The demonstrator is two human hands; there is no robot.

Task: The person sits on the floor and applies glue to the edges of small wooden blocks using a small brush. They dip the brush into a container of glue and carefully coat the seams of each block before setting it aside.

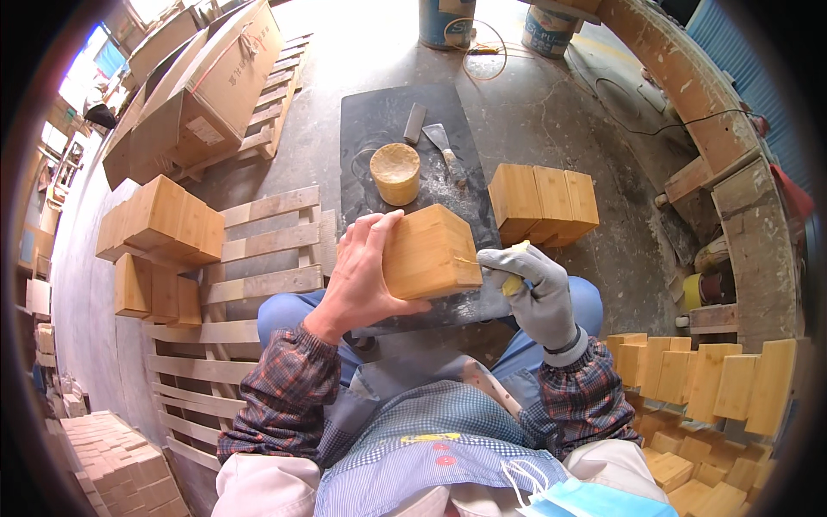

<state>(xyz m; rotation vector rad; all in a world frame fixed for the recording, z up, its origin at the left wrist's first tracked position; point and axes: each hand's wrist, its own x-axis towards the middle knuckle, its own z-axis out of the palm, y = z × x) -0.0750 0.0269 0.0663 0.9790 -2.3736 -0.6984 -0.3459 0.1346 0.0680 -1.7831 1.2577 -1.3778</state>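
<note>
My left hand [364, 271], bare, is clasped around a bamboo block [426, 255], holding it above a dark board [400, 103]. My right hand [536, 291], in a grey work glove, is at the block's right edge with fingers bent around a small yellow thing [513, 284]. The glove covers most of that thing, so its kind is unclear. A thin yellowish streak [466, 261] crosses the block's edge towards the gloved fingertips. Just beyond the block stands a tub of pale yellow paste [395, 173]. A scraper [446, 152] and a grey rectangular bar [415, 123] lie farther up the board.
Bamboo blocks [543, 200] are grouped right of the board, and others [161, 220] on a slatted pallet [271, 245] at left. Many more [704, 375] stand at lower right. A large carton [213, 97], blue buckets [446, 22] and a looped hose [484, 48] lie beyond.
</note>
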